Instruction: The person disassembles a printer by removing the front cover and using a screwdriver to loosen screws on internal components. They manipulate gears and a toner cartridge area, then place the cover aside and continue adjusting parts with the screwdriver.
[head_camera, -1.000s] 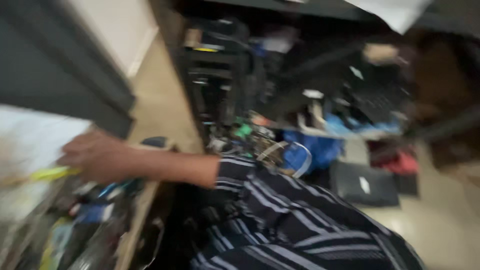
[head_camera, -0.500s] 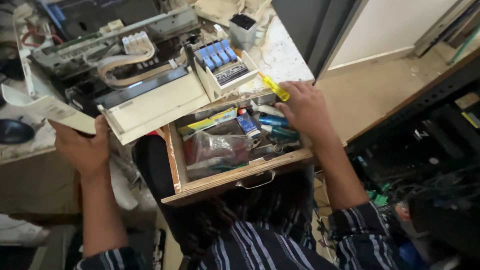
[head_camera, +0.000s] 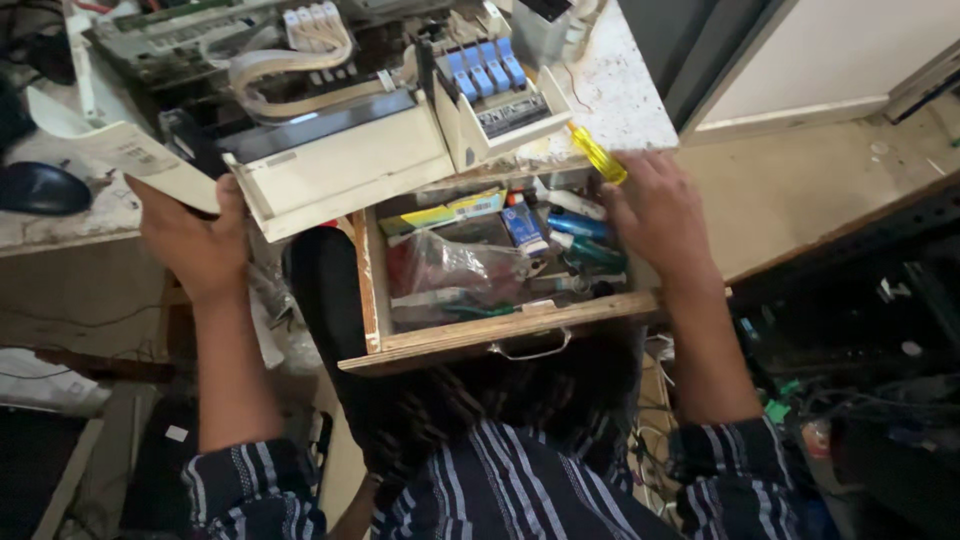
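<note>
My right hand (head_camera: 655, 215) rests over the right side of an open wooden drawer (head_camera: 480, 338), and a yellow-handled screwdriver (head_camera: 598, 154) sticks out from under its fingers; whether the fingers close on it I cannot tell. Inside the drawer lie a clear plastic bag (head_camera: 450, 268), blue and green tubes (head_camera: 580, 240) and small boxes. My left hand (head_camera: 195, 245) grips the lower left edge of an opened cream-coloured printer (head_camera: 340, 165) that overhangs the table. A white sheet (head_camera: 120, 155) lies just above that hand.
The printer's ink cartridge carriage (head_camera: 490, 85) with blue tabs and a ribbon cable (head_camera: 300, 55) is exposed. A dark computer mouse (head_camera: 45, 188) lies at the left. Cluttered shelving with cables (head_camera: 860, 380) stands at the right, over bare floor (head_camera: 800, 190).
The view swung from the shelving to the table and drawer. In the last half second my right hand stayed at the drawer's right side and my left hand kept its hold under the printer.
</note>
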